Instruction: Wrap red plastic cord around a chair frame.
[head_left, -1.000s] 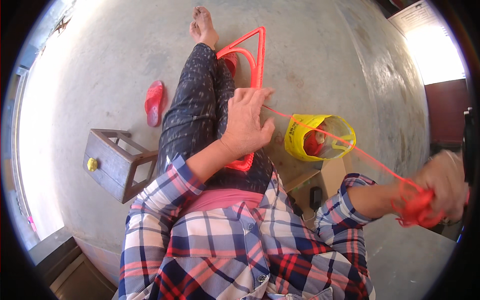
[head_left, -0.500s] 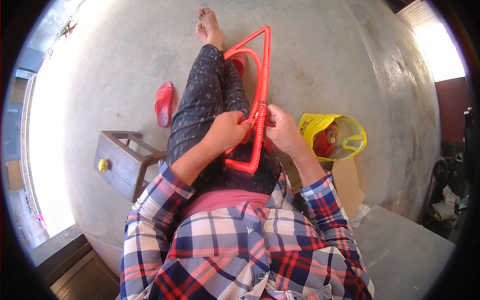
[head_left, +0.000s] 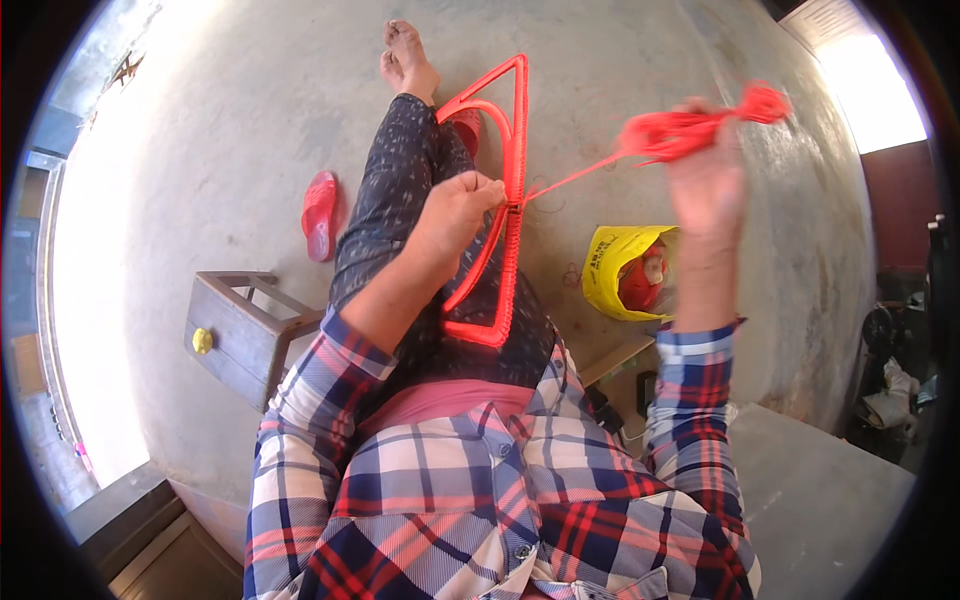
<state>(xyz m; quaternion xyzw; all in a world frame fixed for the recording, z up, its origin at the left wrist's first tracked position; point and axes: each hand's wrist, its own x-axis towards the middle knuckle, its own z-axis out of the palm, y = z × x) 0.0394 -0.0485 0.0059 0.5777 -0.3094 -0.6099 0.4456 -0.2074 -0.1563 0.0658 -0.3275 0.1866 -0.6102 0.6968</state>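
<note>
A red frame (head_left: pixel 513 150) with a straight long side, angled ends and a curved inner bar lies across my legs. Its long side looks wrapped in red cord, with a small dark spot near the middle. My left hand (head_left: pixel 450 222) is closed in a pinch at that spot, fingertips against the bar. From there a taut red cord (head_left: pixel 575 180) runs up and right to a bundle of red cord (head_left: pixel 675 135). My right hand (head_left: pixel 708 185), raised and blurred, is closed around this bundle, and a loose tuft sticks out past it.
Right of my legs stands a yellow bag (head_left: pixel 603 275) with red stuff inside. A small wooden stool (head_left: pixel 235 325) with a yellow knob-like thing (head_left: pixel 203 341) is at left. One red slipper (head_left: pixel 321 215) lies beyond it; another (head_left: pixel 467 128) is beside my leg.
My right hand has swung from the frame up and to the right, drawing the cord out taut with the bundle in it. My left hand stays at the frame, slightly farther up.
</note>
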